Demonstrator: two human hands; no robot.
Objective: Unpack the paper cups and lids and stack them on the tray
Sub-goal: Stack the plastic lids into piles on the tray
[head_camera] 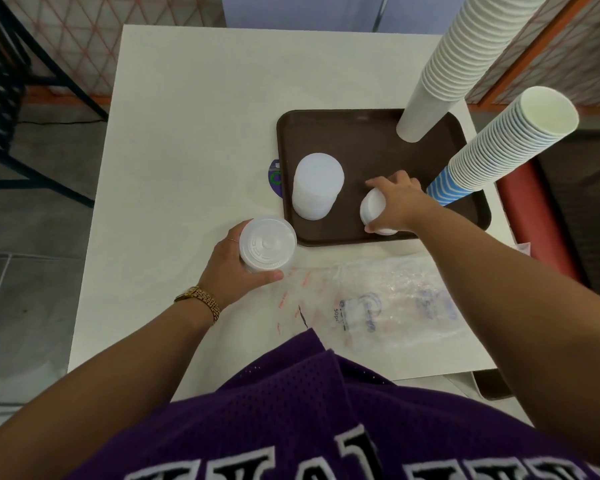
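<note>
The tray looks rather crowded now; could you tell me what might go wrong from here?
1. The tall white cup stack and the blue-striped cup stack stand close by the right hand; a bump could topple them.
2. The small lid stack sits near the tray edge and might slide off.

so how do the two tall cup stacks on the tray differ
The white cup stack is plain white and stands at the tray's far right corner; the striped cup stack shows blue and white stripes on its bottom cup and stands nearer, at the right edge. The white stack runs out of the top of the picture, while the striped one's open top is in view. Both stand on the brown tray, untouched by either hand.
</note>
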